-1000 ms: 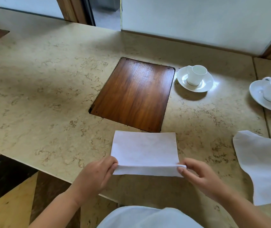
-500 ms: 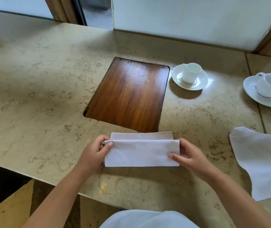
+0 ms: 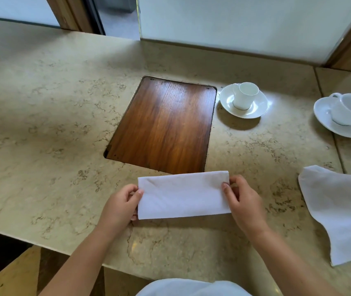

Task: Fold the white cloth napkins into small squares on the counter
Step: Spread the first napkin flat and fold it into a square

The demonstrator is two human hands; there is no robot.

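Step in hand: the white cloth napkin (image 3: 183,194) lies on the marble counter (image 3: 42,129) as a long flat strip; by its shape it looks folded lengthwise, with the crosswise fold into a small square not yet made.
Left hand (image 3: 120,207): at the strip's left short end, thumb on top of the cloth, curled fingers partly under the edge, pinching it.
Right hand (image 3: 241,199): at the right short end, thumb on the cloth's upper face, fingers curled round the edge, gripping it.
Napkin's place: stretched between the two sets of fingertips, its far edge just short of the inset wooden board (image 3: 163,124).
Next move, as I judge it: one end should be lifted and carried over to the other hand's fingers, corners matched, then pressed flat.
Waiting cloth: an unfolded napkin (image 3: 338,210) lies well apart, beyond the right hand's knuckles.
Containers: a small white cup (image 3: 245,96) stands on its saucer (image 3: 255,107), and a larger cup (image 3: 349,108) stands on a second saucer (image 3: 324,114); both lie beyond the right fingertips. The small cup's visible inside shows no contents; the larger cup's inside is hidden.
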